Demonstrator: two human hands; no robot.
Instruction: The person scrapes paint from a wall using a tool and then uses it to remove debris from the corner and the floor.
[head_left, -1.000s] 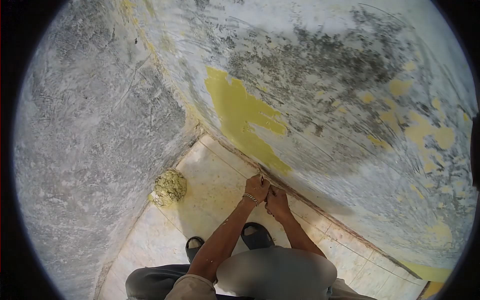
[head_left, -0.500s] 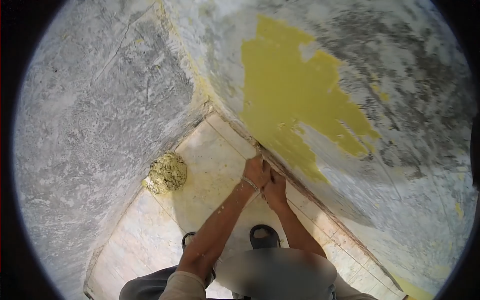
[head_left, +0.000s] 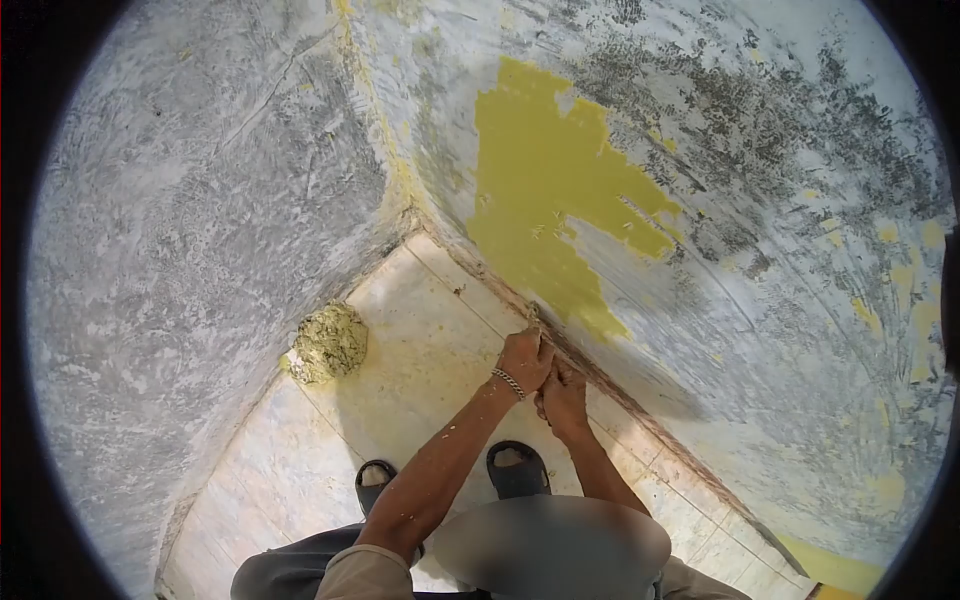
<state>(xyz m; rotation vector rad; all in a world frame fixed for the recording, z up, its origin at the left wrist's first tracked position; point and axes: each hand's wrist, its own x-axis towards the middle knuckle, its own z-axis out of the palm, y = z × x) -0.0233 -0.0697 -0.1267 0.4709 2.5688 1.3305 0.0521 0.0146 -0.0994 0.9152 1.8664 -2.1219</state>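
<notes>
My left hand (head_left: 525, 360), with a bracelet at its wrist, is closed low against the foot of the right-hand wall (head_left: 640, 330). Just behind it, nearer my body, my right hand (head_left: 563, 400) is closed too, its fingers wrapped. Both seem to grip one narrow thing in line, but the fingers hide it. Pale crumbs (head_left: 532, 311) show just beyond my left hand at the wall's base. Above them a yellow paint patch (head_left: 545, 170) with ragged edges covers part of this wall; grey, scraped-looking surface surrounds it.
A lumpy yellowish clump (head_left: 330, 343) sits on the tiled floor (head_left: 420, 330) against the rough grey left wall (head_left: 200, 250). The walls meet in a corner ahead. My sandalled feet (head_left: 518, 470) stand on the tiles below my hands.
Both hands have moved slightly right and back toward my body along the wall's base. Pale crumbs now show ahead of my left hand. The view has shifted a little; the clump stays put.
</notes>
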